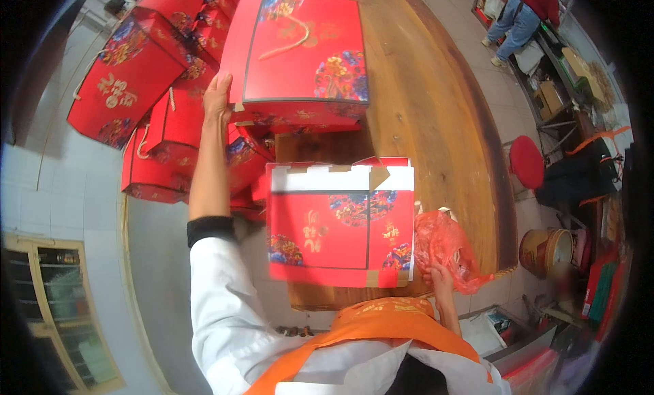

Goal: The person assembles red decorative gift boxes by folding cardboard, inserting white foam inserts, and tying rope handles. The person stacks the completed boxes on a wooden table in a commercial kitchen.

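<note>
My left hand [218,98] reaches far forward and grips the left near corner of a red gift box [306,44]. That box has flower patterns, gold lettering and a cord handle on top. Nearer to me on the table lies a flat red carton [320,224] with a white strip and brown tape on its far edge. To the carton's right my right hand [439,278] has its fingers closed on a crumpled, thin red plastic bag [446,244]. What the bag contains, I cannot make out.
Several more red gift boxes [126,81] are stacked at the left. The wooden table [422,109] runs away from me. At the right are a red round stool [526,162], a bucket [545,248] and shelving. Another person [521,20] stands at the far right.
</note>
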### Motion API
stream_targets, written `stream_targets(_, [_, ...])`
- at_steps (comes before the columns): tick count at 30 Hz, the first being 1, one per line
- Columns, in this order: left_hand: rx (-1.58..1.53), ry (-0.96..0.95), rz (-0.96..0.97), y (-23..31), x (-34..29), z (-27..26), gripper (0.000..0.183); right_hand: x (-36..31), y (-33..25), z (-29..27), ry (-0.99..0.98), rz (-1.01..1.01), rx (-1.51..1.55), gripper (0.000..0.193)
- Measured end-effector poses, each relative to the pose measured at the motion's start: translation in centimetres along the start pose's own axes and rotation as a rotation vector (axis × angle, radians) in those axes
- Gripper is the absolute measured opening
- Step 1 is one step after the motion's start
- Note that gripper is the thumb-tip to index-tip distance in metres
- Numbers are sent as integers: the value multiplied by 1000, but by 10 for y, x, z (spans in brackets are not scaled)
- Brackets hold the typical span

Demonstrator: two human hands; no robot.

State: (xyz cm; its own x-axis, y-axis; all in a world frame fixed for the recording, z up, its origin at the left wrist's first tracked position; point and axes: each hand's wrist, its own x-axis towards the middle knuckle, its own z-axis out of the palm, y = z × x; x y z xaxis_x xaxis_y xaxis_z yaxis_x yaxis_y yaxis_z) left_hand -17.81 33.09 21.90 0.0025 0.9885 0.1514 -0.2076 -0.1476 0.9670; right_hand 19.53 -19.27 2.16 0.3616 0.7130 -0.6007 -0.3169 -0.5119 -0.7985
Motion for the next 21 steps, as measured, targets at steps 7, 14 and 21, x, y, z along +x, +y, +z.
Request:
stream_targets(7, [136,296,-42,-123,80,-85,43,0,44,7,66,88,-20,22])
stream_targets(14, [466,209,45,-140,86,-44,48,28,38,46,-26,-12,-446,14])
stream_targets(21, [883,209,536,-130,-15,-36,35,149,16,81,121,-301,-638,22])
